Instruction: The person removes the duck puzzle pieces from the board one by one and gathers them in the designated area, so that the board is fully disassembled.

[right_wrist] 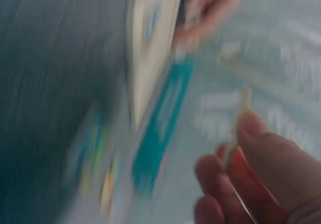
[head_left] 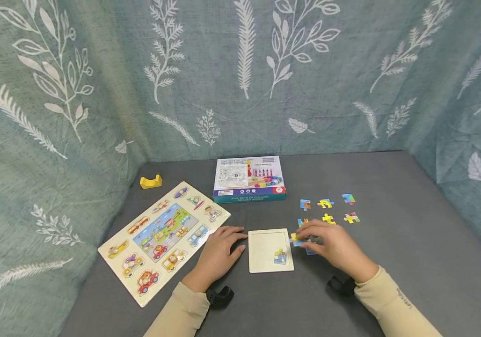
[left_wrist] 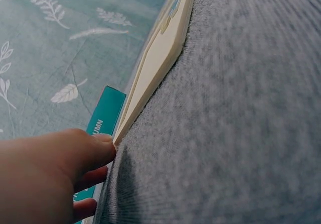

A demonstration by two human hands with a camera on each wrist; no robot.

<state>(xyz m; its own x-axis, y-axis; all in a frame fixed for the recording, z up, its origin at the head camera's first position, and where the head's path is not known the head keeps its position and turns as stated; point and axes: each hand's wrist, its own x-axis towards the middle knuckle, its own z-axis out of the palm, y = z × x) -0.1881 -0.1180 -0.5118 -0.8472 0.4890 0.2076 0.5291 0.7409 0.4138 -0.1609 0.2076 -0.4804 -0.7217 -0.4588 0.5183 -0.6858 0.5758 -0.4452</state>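
Observation:
My right hand (head_left: 336, 244) pinches a jigsaw piece (head_left: 295, 239) between thumb and fingers, beside the right edge of a pale wooden puzzle tray (head_left: 260, 250). The right wrist view, badly blurred, shows that piece edge-on (right_wrist: 245, 99), raised in the fingers. One blue and yellow jigsaw piece (head_left: 280, 257) lies in the tray's lower right part. My left hand (head_left: 220, 252) rests at the tray's left side with loosely bent fingers. In the left wrist view the left thumb (left_wrist: 103, 146) is right at the tray's edge.
Several loose jigsaw pieces (head_left: 325, 203) lie to the right, some partly hidden by my right hand. A vehicle puzzle board (head_left: 131, 236) lies at an angle on the left. Behind are a boxed bead set (head_left: 249, 180) and a yellow curved block (head_left: 150, 182).

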